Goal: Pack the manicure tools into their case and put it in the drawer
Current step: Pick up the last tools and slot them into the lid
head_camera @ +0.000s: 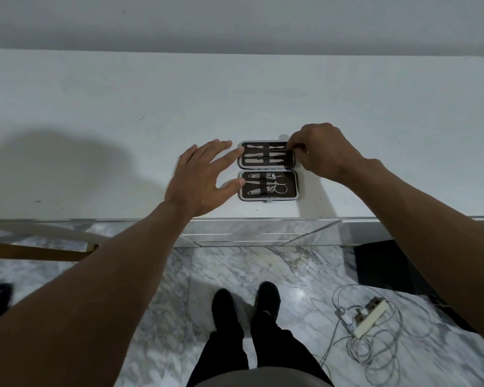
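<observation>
Steel glints under the right hand [323,152], whose fingers are curled into a pinch at the far right corner of a silver-framed, dark-brown-lined manicure case [292,187]; whether they nip the rim or the end of the topmost tool I cannot tell. The left hand [199,182] is spread wide, forefinger tip touching the left edge of the far half and thumb tip touching the left edge of the near half.

That case lies fully open and flat near the front edge of a matte white tabletop [123,93]. Three slim flat steel implements [252,155] sit under a strap in the far half; two nail clippers [256,176] and small round-handled scissors [281,184] fill the near half.

A plain pale wall [235,18] rises behind the table. Below its edge runs a mirrored front [249,236] reflecting the grey-veined marble floor [235,269]. Black shoes [227,305] stand on the tiles, with a white power strip [370,317] and looped white cables [375,356] to the right.
</observation>
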Motion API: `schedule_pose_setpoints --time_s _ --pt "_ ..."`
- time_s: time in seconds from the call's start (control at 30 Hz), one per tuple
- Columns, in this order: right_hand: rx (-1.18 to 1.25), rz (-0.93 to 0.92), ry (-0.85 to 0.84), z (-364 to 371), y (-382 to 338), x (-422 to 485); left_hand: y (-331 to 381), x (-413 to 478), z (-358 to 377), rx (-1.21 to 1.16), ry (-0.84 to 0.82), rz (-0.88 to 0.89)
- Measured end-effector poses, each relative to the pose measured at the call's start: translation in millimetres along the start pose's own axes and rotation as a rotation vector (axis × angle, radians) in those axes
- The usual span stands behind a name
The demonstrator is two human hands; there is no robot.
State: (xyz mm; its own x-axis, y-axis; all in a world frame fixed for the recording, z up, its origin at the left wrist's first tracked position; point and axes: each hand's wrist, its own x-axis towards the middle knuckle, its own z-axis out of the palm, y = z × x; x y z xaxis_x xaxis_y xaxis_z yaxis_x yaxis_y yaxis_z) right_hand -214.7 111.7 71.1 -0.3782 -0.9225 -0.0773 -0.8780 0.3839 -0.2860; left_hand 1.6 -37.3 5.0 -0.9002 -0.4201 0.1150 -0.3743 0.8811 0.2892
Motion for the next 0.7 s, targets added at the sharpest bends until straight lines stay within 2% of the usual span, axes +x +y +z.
schedule_pose_setpoints --time_s 0.4,0.7 --pt "-0.085 0.003 -0.022 1.1 -15.7 9.4 0.4 0.3 0.1 -0.007 -0.009 -0.004" --pt "-0.054 0.023 -0.056 10.7 -27.6 22.0 0.8 -0.3 -1.3 -0.004 -0.006 -0.001"
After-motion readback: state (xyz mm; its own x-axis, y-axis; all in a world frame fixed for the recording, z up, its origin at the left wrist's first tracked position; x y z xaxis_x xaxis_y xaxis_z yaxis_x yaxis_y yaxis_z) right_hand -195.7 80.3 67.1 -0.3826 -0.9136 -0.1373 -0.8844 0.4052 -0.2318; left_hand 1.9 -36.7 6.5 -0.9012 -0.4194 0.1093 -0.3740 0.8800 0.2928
